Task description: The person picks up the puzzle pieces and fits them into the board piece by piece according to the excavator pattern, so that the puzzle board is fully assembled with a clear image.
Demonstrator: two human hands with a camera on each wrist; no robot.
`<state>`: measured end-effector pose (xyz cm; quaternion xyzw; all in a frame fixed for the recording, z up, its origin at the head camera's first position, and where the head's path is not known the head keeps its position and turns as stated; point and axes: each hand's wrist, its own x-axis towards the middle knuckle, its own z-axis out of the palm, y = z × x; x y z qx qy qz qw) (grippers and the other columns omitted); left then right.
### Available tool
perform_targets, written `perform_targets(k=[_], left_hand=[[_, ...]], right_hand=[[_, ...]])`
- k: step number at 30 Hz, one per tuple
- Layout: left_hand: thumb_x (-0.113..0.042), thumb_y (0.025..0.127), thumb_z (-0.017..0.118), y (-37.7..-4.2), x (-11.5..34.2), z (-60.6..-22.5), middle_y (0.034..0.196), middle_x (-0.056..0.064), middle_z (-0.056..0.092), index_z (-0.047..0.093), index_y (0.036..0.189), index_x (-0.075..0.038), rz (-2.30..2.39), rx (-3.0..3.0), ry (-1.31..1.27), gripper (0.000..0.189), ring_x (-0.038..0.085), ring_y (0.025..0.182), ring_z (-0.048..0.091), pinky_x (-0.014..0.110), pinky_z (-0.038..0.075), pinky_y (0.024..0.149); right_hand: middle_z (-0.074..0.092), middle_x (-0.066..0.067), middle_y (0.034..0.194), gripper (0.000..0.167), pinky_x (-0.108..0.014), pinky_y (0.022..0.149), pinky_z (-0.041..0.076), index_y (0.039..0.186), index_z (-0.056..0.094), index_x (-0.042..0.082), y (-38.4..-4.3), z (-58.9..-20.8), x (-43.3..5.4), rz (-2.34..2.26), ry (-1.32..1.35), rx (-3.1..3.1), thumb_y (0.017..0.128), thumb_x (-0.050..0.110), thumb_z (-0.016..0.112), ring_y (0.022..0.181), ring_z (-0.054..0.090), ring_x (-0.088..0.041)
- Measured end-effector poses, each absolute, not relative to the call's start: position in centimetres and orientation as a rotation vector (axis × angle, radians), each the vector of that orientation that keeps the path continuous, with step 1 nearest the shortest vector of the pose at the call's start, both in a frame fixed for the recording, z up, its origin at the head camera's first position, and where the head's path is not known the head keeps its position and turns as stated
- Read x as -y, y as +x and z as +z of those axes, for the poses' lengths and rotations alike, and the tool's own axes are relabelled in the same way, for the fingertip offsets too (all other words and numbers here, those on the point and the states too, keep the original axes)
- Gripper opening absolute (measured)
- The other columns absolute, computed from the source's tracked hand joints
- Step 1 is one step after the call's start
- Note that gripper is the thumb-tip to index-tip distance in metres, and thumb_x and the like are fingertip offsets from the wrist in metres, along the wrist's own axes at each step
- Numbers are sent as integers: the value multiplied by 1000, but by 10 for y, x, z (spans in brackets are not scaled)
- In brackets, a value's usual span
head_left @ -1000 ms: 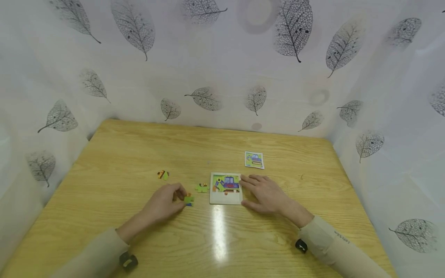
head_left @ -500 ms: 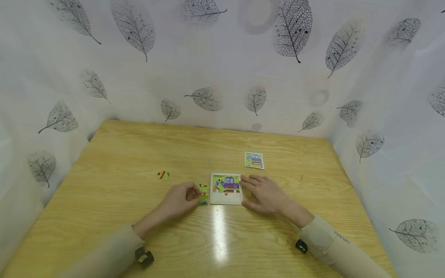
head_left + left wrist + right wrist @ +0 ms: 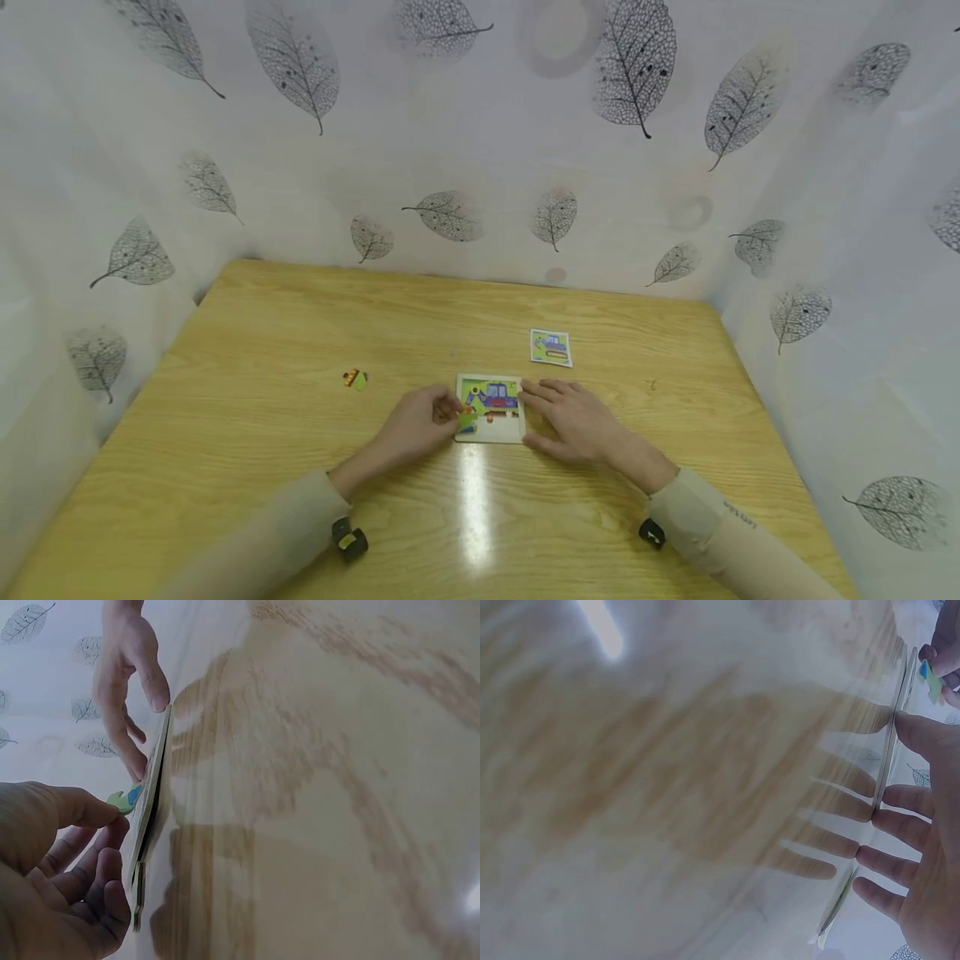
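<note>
My left hand (image 3: 414, 429) pinches a green and blue jigsaw piece (image 3: 468, 424) between thumb and fingers, over the lower left of a puzzle board (image 3: 502, 433). In the left wrist view the jigsaw piece (image 3: 125, 799) is tilted above the board's surface. An assembled digger picture (image 3: 497, 395) fills the board's upper part; its lower strip is bare. My right hand (image 3: 573, 421) rests at the board's right side, fingers extended against the edge. Close by the board's left edge, a flat piece (image 3: 139, 892) shows in the left wrist view; my left hand hides it from the head view.
Another loose orange and green puzzle piece (image 3: 356, 379) lies on the wooden table (image 3: 600, 525), to the left. Behind the board is a small picture card (image 3: 551, 347) with a digger. A leaf-patterned white curtain (image 3: 480, 150) surrounds the table's back and sides.
My left hand has carried the jigsaw piece rightward from the table to over the board, passing the other green piece, which it now covers. My right hand has stayed at the board's edge.
</note>
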<state>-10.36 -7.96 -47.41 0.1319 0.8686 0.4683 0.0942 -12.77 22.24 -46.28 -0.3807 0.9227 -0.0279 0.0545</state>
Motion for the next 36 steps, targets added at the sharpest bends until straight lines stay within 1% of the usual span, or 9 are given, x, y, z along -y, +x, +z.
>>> perform_targets(k=[8, 14, 16, 21, 23, 26, 31, 36], left_hand=[[-3, 85, 73, -102, 72, -475, 95, 1, 75, 73, 101, -9, 1344, -2616, 359, 17, 10, 85, 66, 23, 58, 76], [-3, 85, 74, -102, 70, -475, 96, 0, 75, 74, 102, -10, 1302, -2624, 348, 18, 10, 85, 65, 23, 58, 76], [-4, 86, 74, -102, 69, -474, 97, 0, 75, 74, 103, -11, 1277, -2629, 342, 19, 10, 86, 65, 25, 59, 79], [-8, 86, 76, -102, 69, -473, 102, 0, 73, 76, 104, -13, 1185, -2670, 356, 19, 14, 94, 65, 37, 60, 89], [-9, 86, 77, -102, 69, -473, 102, 1, 72, 77, 103, -13, 1153, -2688, 374, 17, 14, 95, 64, 39, 59, 90], [-10, 87, 77, -103, 69, -473, 101, 0, 71, 77, 101, -14, 1126, -2696, 395, 15, 14, 94, 63, 39, 59, 90], [-13, 88, 77, -105, 70, -472, 98, 0, 69, 78, 101, -13, 1089, -2706, 434, 13, 13, 91, 61, 35, 58, 86], [-18, 88, 81, -109, 70, -470, 98, 0, 67, 79, 105, -13, 1016, -2727, 508, 18, 12, 88, 57, 33, 55, 83]], right_hand=[[47, -9, 166, 70, -57, 120, 44, 158, 48, 12, -127, -463, -223, -91, -1167, -2807, 104, 56, 56, 149, 50, -36], [46, -8, 166, 70, -57, 120, 44, 158, 48, 13, -128, -464, -223, -93, -1160, -2806, 104, 57, 56, 149, 50, -36], [46, -8, 166, 70, -57, 120, 44, 158, 48, 13, -128, -465, -223, -91, -1163, -2808, 104, 57, 56, 149, 50, -36], [47, -8, 166, 71, -57, 120, 44, 158, 49, 13, -128, -465, -224, -92, -1163, -2813, 103, 57, 56, 149, 50, -36], [47, -8, 166, 71, -57, 120, 45, 158, 49, 13, -128, -465, -224, -93, -1157, -2813, 103, 57, 56, 149, 50, -36], [47, -7, 166, 71, -57, 120, 44, 158, 49, 13, -128, -464, -224, -98, -1150, -2810, 103, 57, 56, 149, 50, -36], [47, -7, 166, 70, -57, 120, 44, 158, 49, 13, -128, -464, -223, -100, -1144, -2807, 103, 57, 57, 149, 50, -36], [47, -7, 166, 70, -57, 120, 44, 158, 49, 14, -127, -463, -223, -99, -1138, -2805, 103, 57, 57, 149, 50, -35]])
